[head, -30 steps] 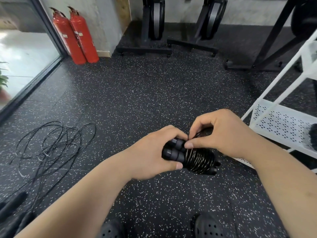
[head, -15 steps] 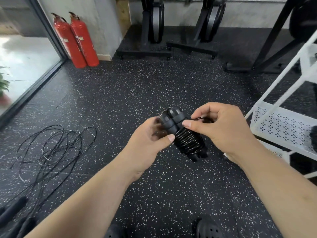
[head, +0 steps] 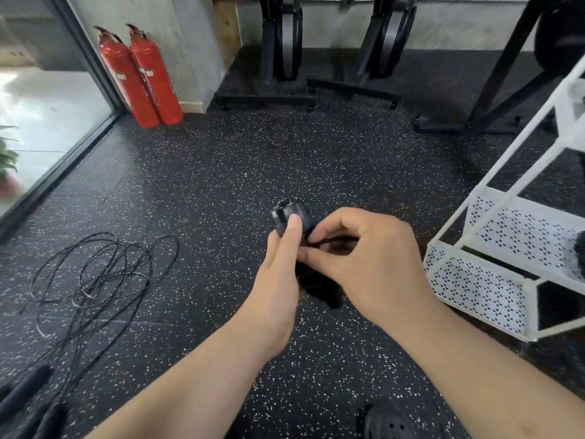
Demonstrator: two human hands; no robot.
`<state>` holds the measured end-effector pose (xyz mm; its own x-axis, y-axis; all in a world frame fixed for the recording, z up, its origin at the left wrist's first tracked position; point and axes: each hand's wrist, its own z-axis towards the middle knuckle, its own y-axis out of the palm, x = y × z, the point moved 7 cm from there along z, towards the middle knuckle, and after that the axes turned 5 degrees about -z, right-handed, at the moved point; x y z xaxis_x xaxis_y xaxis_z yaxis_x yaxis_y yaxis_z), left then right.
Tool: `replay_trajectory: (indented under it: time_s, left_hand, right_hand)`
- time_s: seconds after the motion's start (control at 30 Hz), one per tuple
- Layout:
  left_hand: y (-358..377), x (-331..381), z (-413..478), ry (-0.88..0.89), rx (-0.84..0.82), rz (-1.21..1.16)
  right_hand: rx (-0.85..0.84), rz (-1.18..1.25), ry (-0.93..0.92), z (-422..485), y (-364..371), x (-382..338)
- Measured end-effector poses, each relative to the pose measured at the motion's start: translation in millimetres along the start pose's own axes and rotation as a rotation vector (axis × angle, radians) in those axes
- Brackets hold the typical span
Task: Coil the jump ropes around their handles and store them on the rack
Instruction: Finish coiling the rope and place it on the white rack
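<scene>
A: Where's the coiled jump rope [head: 288, 213]?
B: Mid-air, just left of the white rack [head: 474, 280]. L hand [head: 278, 274] wrapped round its handles, thumb on the cap. R hand [head: 367, 264] pinching the cord.
A: Other rope?
B: Loose rope [head: 104, 274] tangled on the floor, far left.

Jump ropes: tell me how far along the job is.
Done: nothing clearly stored; a dark thing on the rack is unclear. In hand: left hand grips the handles, right hand pinches the cord. Left: shelve this one, then coil the loose rope on the floor.
</scene>
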<state>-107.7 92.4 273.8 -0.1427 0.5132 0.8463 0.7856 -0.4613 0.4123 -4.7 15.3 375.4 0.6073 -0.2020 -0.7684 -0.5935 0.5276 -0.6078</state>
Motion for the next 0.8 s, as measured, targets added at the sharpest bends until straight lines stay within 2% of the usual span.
replay_trajectory:
  time_s: [0.17,0.3,0.5,0.67,0.8]
  left_hand:
    - [-11.1,10.4,-4.6,0.011,0.110,0.011]
    - [1.4,18.5,-15.6,0.004,0.082,0.026]
    - [17.3,24.9,-21.6,-0.079,-0.066,-0.094]
    - [20.4,24.5,-20.9,-0.109,-0.200,-0.120]
    - [20.2,27.8,-19.9,-0.128,-0.215,-0.127]
  right_hand:
    - [-0.243,0.038,-0.061,-1.2,10.1,-7.6]
    - [-0.198,-0.046,-0.064,6.6,-7.8,-5.0]
    - [-0.251,0.345,0.104,6.4,-3.7,5.0]
    - [-0.163,0.533,0.235,6.0,-7.8,15.4]
    - [0.030,0.595,0.295,0.5,-6.0,20.4]
